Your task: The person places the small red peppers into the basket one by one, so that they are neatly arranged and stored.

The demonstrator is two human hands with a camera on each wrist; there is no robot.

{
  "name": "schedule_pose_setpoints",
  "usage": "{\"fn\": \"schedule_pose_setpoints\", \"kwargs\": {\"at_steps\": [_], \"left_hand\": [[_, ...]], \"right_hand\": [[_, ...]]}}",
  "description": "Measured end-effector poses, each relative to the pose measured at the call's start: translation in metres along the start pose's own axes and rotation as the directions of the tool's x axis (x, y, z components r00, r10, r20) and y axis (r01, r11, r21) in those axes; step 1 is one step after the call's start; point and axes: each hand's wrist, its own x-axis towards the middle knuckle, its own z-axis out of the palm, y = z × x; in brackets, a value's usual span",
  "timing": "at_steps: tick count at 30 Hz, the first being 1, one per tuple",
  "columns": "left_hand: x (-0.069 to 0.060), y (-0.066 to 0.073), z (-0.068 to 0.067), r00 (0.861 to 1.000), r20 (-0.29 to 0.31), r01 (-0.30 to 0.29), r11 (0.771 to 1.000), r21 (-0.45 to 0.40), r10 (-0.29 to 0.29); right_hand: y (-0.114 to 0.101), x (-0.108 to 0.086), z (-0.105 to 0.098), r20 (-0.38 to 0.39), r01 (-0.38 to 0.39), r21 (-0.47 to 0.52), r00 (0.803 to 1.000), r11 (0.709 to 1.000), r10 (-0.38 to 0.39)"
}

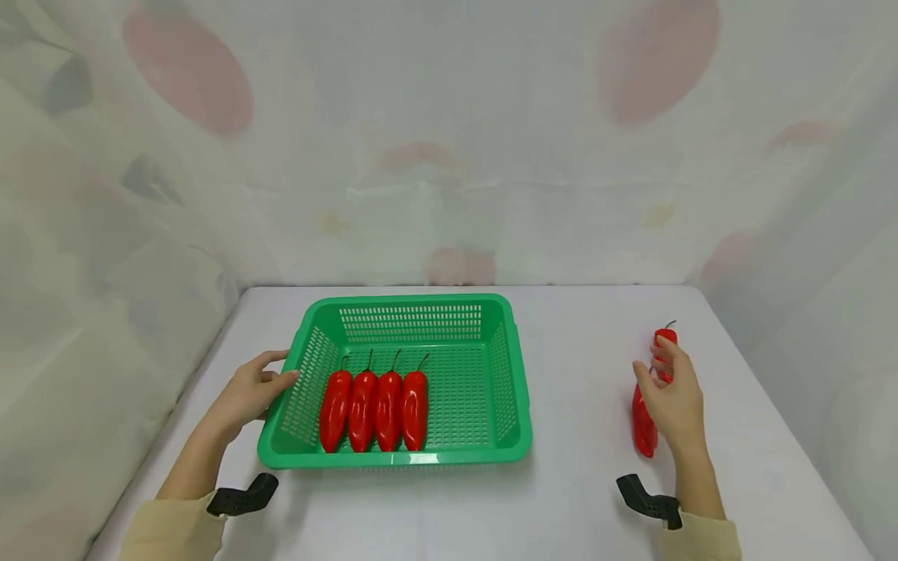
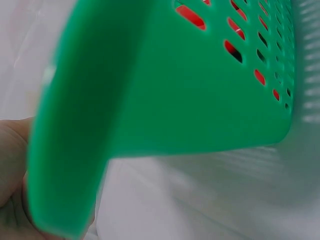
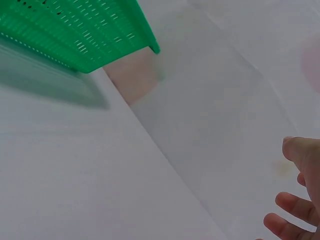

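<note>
A green plastic basket (image 1: 456, 458) stands left of the middle of the table. Several glossy red chili peppers (image 1: 362, 409) lie side by side in its left half, stems toward the back wall. My left hand (image 1: 249, 389) holds the basket's left rim between thumb and fingers; in the left wrist view the rim hides part of that hand (image 2: 12, 170). On the right, my right hand (image 1: 673, 397) hovers over two more peppers, a nearer one (image 1: 644, 427) and a farther one (image 1: 666, 335) that it partly covers. Its thumb and fingers (image 3: 295, 205) are apart, with nothing between them.
A white table (image 1: 575, 499) carries everything. Behind and beside it hangs a pale curtain (image 1: 449, 101) with faded red and grey prints. Bare tabletop lies between the basket and the two peppers on the right.
</note>
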Motion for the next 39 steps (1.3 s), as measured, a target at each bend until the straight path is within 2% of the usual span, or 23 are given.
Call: {"fn": "schedule_pose_setpoints", "kwargs": {"at_steps": [3, 5, 7, 10, 15, 19, 28, 34, 39], "left_hand": [[-0.002, 0.000, -0.001, 1.000, 0.002, -0.010, 1.000, -0.002, 0.010], [-0.002, 0.001, -0.002, 1.000, 0.004, -0.010, 1.000, -0.004, 0.010], [-0.002, 0.000, -0.002, 1.000, 0.006, -0.010, 1.000, -0.005, 0.010], [-0.001, 0.000, -0.001, 1.000, 0.006, -0.004, 1.000, -0.006, 0.004], [-0.001, -0.001, -0.001, 1.000, 0.004, -0.001, 1.000, -0.008, 0.001], [-0.001, -0.001, -0.001, 1.000, 0.000, -0.002, 1.000, -0.002, 0.002], [-0.002, 0.001, -0.001, 1.000, 0.003, -0.004, 1.000, -0.004, 0.004], [-0.002, 0.002, -0.001, 1.000, -0.003, -0.005, 1.000, -0.001, 0.005], [-0.002, 0.003, -0.001, 1.000, -0.005, -0.002, 1.000, -0.001, 0.002]], "right_hand": [[0.040, 0.004, 0.012, -0.019, -0.037, -0.031, 0.999, 0.999, 0.036], [0.053, 0.004, 0.013, -0.019, -0.055, -0.029, 0.998, 0.998, 0.055], [0.058, 0.002, 0.012, -0.021, -0.070, -0.035, 0.997, 0.997, 0.070], [0.049, -0.003, 0.004, 0.008, -0.099, -0.070, 0.995, 0.993, 0.099], [0.009, -0.019, -0.010, 0.078, -0.171, -0.116, 0.980, 0.978, 0.181], [-0.012, -0.027, -0.017, 0.126, -0.210, -0.135, 0.966, 0.968, 0.227], [-0.005, -0.032, -0.018, 0.177, -0.212, -0.201, 0.952, 0.956, 0.248], [-0.003, -0.031, -0.018, 0.224, -0.229, -0.226, 0.934, 0.947, 0.279], [-0.003, -0.027, -0.016, 0.251, -0.217, -0.248, 0.927, 0.944, 0.279]]}}
